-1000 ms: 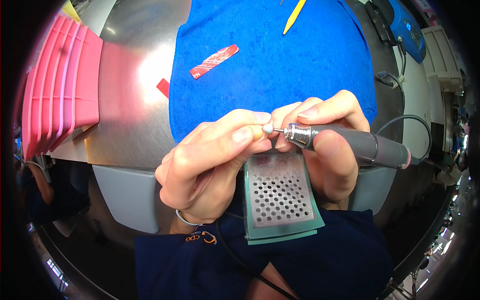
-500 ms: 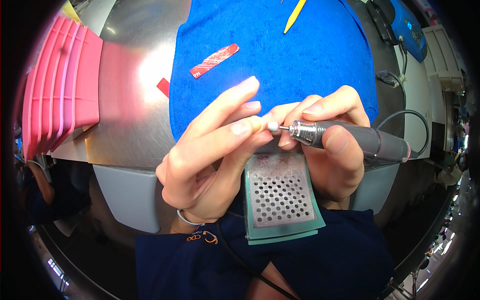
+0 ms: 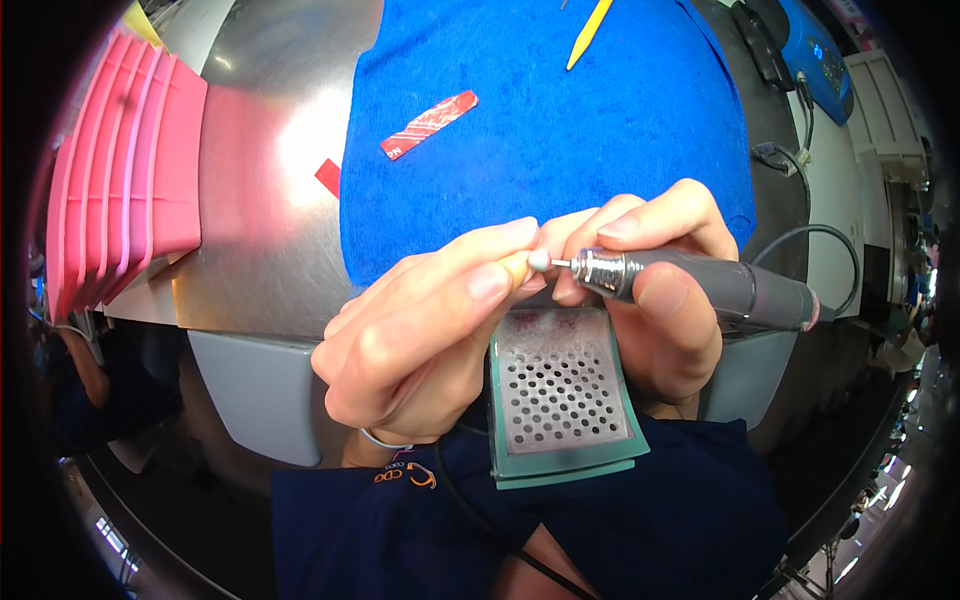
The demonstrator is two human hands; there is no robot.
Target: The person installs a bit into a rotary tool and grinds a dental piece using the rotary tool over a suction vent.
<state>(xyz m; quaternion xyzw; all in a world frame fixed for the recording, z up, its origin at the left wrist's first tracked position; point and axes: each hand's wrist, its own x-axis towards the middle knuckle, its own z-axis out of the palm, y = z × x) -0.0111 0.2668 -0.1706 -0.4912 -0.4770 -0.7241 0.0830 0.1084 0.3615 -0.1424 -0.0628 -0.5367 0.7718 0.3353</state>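
Observation:
My left hand (image 3: 405,340) is closed, pinching a small pale-yellow piece (image 3: 517,265) between thumb and fingertips. Most of that piece is covered, so its kind is unclear. In my right hand (image 3: 668,325) is a dark grey rotary handpiece (image 3: 725,287) with a silver collar, pointing left. Its thin shank ends in a small pale grinding tip (image 3: 540,260), which sits against or right beside the yellow piece. The fingertips of both hands nearly meet. Below them is a perforated metal plate (image 3: 558,395) in a green frame.
A blue towel (image 3: 600,140) covers the metal table, with a red strip (image 3: 430,125) and a yellow pencil-like stick (image 3: 588,35) on it. Pink trays (image 3: 125,180) stand at left. A blue control box (image 3: 815,55) and a looping cable (image 3: 850,250) are at right.
The raised fingers of my left hand have come down and folded together around the small piece. The handpiece has shifted slightly left and down, along with my right hand.

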